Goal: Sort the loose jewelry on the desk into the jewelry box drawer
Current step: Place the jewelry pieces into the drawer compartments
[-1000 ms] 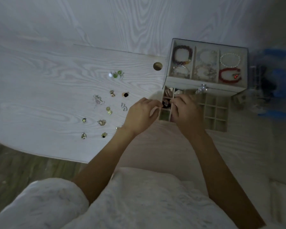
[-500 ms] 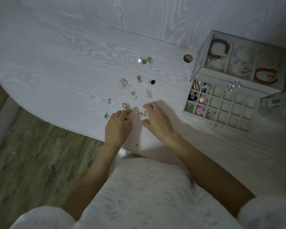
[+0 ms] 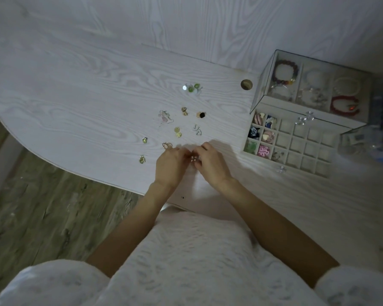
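Several small earrings lie loose on the white desk (image 3: 75, 111), among them a green pair (image 3: 194, 88), a gold piece (image 3: 184, 111), a black one (image 3: 201, 114) and two green studs (image 3: 142, 159). My left hand (image 3: 171, 165) and my right hand (image 3: 210, 163) meet near the desk's front edge, their fingertips pinching a small silver earring pair (image 3: 194, 159). To the right the jewelry box (image 3: 314, 115) has its gridded drawer (image 3: 301, 149) pulled out. Its left cells hold earrings; the others look bare.
The box's glass top tray holds bracelets, including a dark beaded one (image 3: 285, 71) and a red one (image 3: 343, 106). A round cable hole (image 3: 246, 84) sits left of the box. Blurred clear and blue objects (image 3: 376, 138) stand at the far right. Wood floor lies lower left.
Both hands left the drawer's left cells and came down to the loose earrings at the desk's front edge. Their fingertips have closed together on the small silver pair.
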